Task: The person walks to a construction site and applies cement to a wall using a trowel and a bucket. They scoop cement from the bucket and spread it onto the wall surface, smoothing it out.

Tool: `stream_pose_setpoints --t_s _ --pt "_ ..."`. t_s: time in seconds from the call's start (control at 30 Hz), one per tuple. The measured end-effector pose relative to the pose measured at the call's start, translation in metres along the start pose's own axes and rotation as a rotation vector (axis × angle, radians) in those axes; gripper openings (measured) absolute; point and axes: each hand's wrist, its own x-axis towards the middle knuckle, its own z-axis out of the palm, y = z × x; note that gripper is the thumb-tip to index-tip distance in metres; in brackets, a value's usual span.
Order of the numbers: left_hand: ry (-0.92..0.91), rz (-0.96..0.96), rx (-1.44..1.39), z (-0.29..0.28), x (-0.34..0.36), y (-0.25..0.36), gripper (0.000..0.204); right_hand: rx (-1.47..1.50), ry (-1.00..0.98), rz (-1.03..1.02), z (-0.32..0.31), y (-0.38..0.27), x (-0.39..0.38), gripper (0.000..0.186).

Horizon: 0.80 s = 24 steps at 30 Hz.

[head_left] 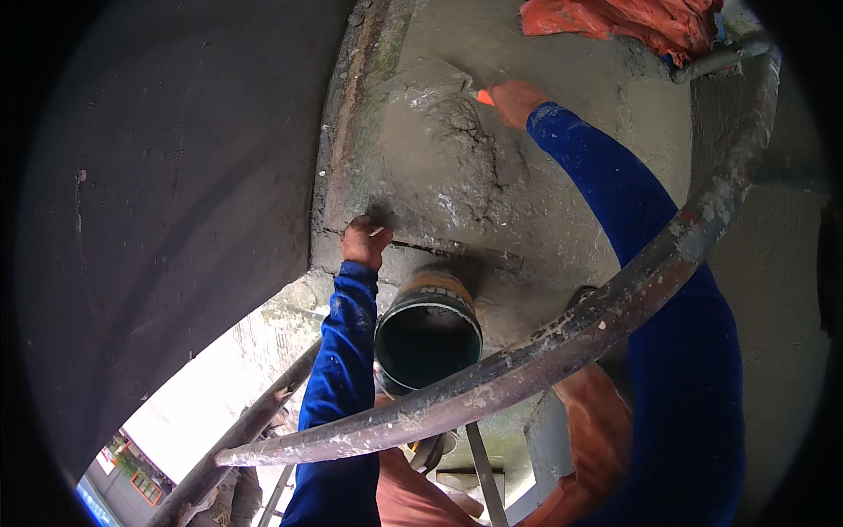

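Observation:
Wet grey mortar covers the concrete surface in front of me, with a rough, lumpy patch in the middle. My right hand grips the orange handle of a trowel, whose mortar-coated blade lies on that surface. Lower left, my left hand has curled fingers at a cracked edge; whatever they hold is hidden. A dark bucket with a yellowish band sits between my forearms, just below that edge.
A mortar-spattered metal pipe crosses diagonally over my right arm and below the bucket, joining another pipe at lower left. A dark panel fills the left side. Orange-red sacking lies at top right. Orange clothing shows beneath the pipe.

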Motion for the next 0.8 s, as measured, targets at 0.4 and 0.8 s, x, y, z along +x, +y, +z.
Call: stream_pose_setpoints --t_s 0.4,0.8 --pt "-0.068 -0.002 -0.093 0.002 -0.013 0.01 0.037 -0.02 -0.142 -0.063 0.029 0.011 -0.1 0.025" --pt "-0.053 0.1 0.067 0.02 -0.027 0.001 0.048 0.097 0.114 0.363 0.025 0.062 -0.048 0.024"
